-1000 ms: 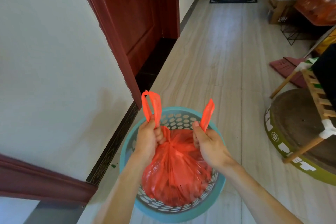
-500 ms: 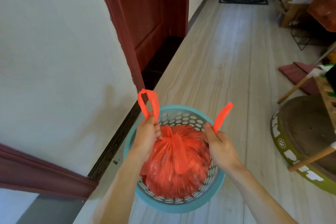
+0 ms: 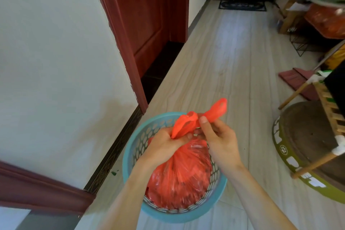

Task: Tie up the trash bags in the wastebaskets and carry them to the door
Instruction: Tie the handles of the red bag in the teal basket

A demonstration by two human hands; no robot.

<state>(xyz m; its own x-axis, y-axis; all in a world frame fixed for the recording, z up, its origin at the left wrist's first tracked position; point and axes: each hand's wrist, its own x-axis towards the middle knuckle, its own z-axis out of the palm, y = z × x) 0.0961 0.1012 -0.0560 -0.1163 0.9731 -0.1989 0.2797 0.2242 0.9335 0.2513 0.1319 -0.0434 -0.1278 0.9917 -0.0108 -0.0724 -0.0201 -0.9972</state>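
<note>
A full red trash bag (image 3: 179, 175) sits in a round teal perforated wastebasket (image 3: 130, 157) on the floor by the wall. My left hand (image 3: 164, 145) grips the bag's left handle loop (image 3: 183, 124) just above the gathered neck. My right hand (image 3: 218, 138) pinches the right handle (image 3: 217, 110) between thumb and fingers. The two handles cross each other over the middle of the bag, between my hands.
A dark red door and frame (image 3: 145, 24) stand in the wall at left. Light wood floor (image 3: 224, 52) runs ahead to a doormat (image 3: 242, 5). At right are a round green-rimmed pad (image 3: 291, 157), a wooden rack's legs (image 3: 317, 162), a broom head (image 3: 295, 80) and cluttered furniture.
My hands, held apart with the handles upright, have come together over the bag. The handles now cross each other instead of standing separately.
</note>
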